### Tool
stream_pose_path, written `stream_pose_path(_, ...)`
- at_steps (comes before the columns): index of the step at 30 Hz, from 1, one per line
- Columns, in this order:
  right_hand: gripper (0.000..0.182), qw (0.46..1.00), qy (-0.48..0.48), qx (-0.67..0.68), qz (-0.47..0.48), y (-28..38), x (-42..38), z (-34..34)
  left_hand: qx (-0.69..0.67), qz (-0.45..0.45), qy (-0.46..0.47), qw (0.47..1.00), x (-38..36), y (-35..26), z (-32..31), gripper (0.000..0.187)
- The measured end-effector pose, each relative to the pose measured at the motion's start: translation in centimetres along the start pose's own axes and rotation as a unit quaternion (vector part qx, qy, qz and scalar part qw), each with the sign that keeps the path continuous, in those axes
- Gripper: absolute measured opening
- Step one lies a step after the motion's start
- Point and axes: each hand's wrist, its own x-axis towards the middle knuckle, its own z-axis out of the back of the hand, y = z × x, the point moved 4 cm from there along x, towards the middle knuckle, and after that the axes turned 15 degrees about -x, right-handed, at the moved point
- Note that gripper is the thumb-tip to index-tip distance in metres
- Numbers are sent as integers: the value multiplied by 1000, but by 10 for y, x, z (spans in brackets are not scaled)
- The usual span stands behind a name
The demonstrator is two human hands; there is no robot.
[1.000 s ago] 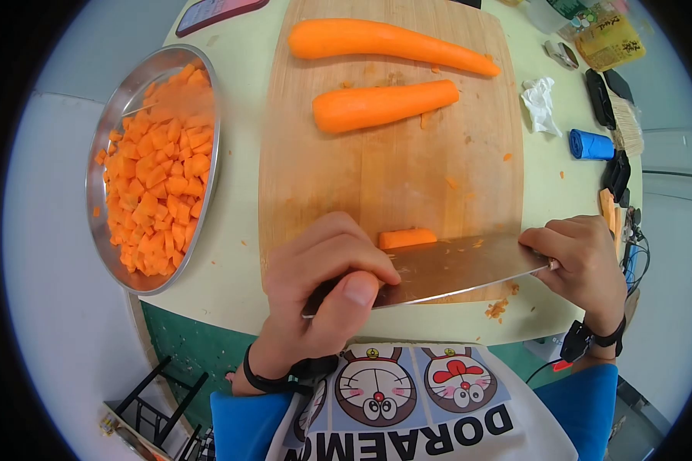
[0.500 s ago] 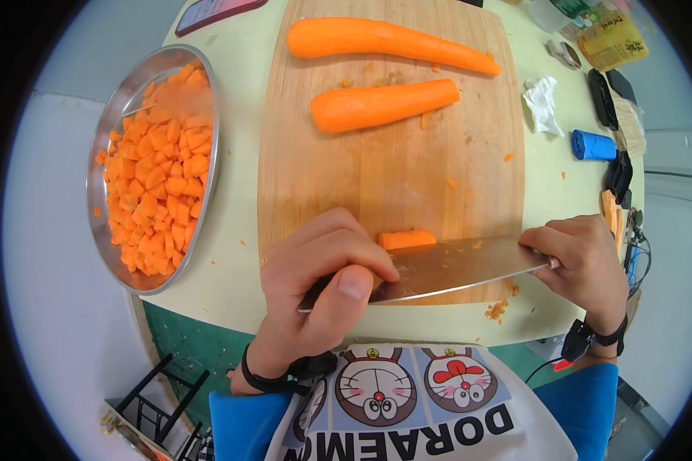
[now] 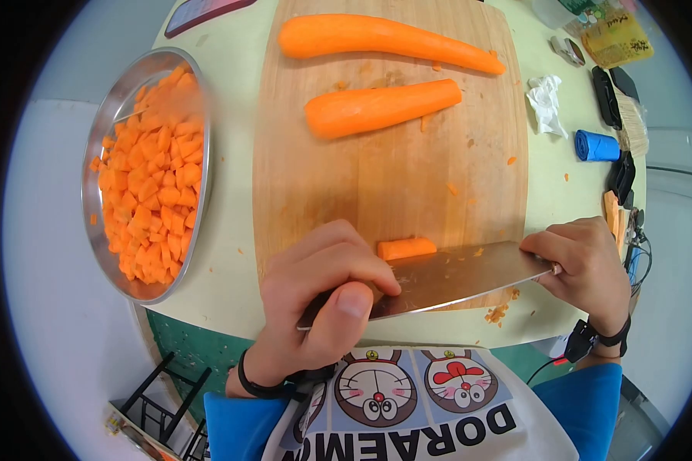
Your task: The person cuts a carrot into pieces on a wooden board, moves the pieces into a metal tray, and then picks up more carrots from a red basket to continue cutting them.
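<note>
Both my hands hold a wide-bladed cleaver (image 3: 461, 275) low over the near part of the wooden cutting board (image 3: 392, 180). My left hand (image 3: 315, 288) is closed on its left end, thumb in front and fingers curled over the blade. At the right end, my right hand (image 3: 584, 265) is closed on the cleaver; its grip there is partly hidden. Small orange bits cling to the blade. Just beyond the blade lies a short carrot piece (image 3: 406, 248), its near side partly covered. Farther up the board are a cut peeled carrot (image 3: 380, 107) and a longer whole one (image 3: 392, 43).
A steel oval tray (image 3: 201, 223) of diced carrot (image 3: 150, 188) stands at left. Along the right lie a crumpled tissue (image 3: 546, 106), a blue roll (image 3: 596, 146) and a yellow package (image 3: 619, 38). A phone (image 3: 204, 14) lies at the far left. Carrot scraps (image 3: 497, 313) sit near the front edge.
The view has shifted slightly. Both hands keep their hold on the cleaver, which is in nearly the same place. The carrots and tray have not visibly moved.
</note>
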Motion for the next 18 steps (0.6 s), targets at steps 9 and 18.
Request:
stream_pose_path(9, 20, 1000, 10, -12, 7, 1, -1, -2, 6, -12, -16, 1000, -3, 4, 0, 35)
stream_pose_path(18, 20, 1000, 1, -19, 18, 0, -2, -4, 19, 0, -16, 1000, -2, 4, 2, 41)
